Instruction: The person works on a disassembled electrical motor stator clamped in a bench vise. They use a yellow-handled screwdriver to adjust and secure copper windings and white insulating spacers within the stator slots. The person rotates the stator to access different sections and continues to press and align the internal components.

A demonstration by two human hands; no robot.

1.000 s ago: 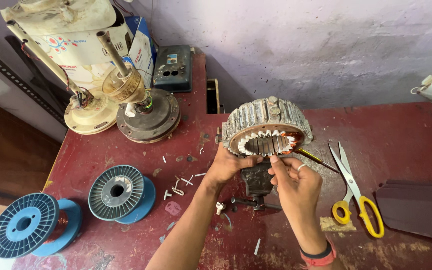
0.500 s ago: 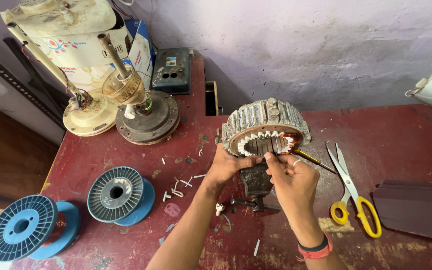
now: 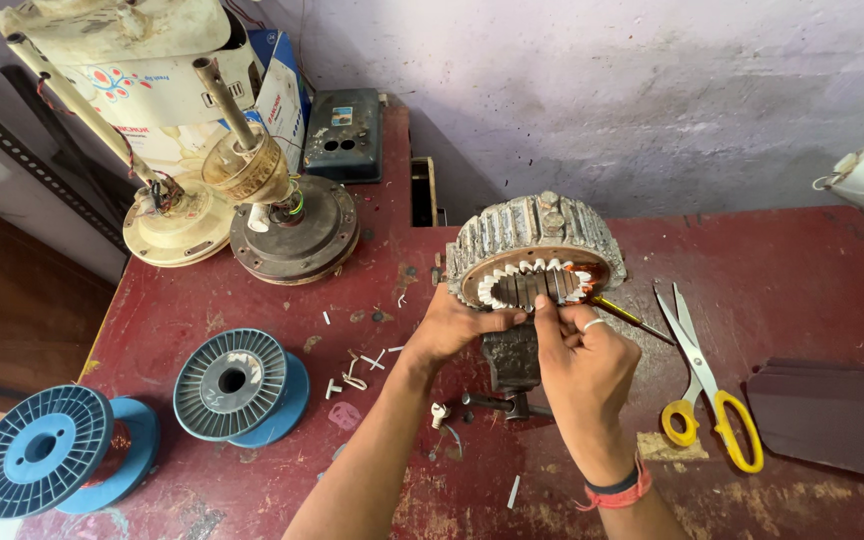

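One stator (image 3: 535, 256), two blue spools (image 3: 241, 384), one pair of scissors (image 3: 704, 385) lie on the desk (image 3: 812, 270). Left hand (image 3: 449, 327) fingers curl closed around the stator's near rim. Right hand (image 3: 579, 355) fingers pinch shut at the slots just above them; anything between them is too small to tell.

A single view is provided, taken from a camera worn on the head. The scene is viewed from above and behind the hands, looking steeply down and forward across a dark red table (image 3: 812, 270) toward a pale purple wall (image 3: 602, 90). The left hand (image 3: 457, 325) and right hand (image 3: 584, 360) are framed near the lower centre at close range. No second view is supplied, so no overlap is shared.
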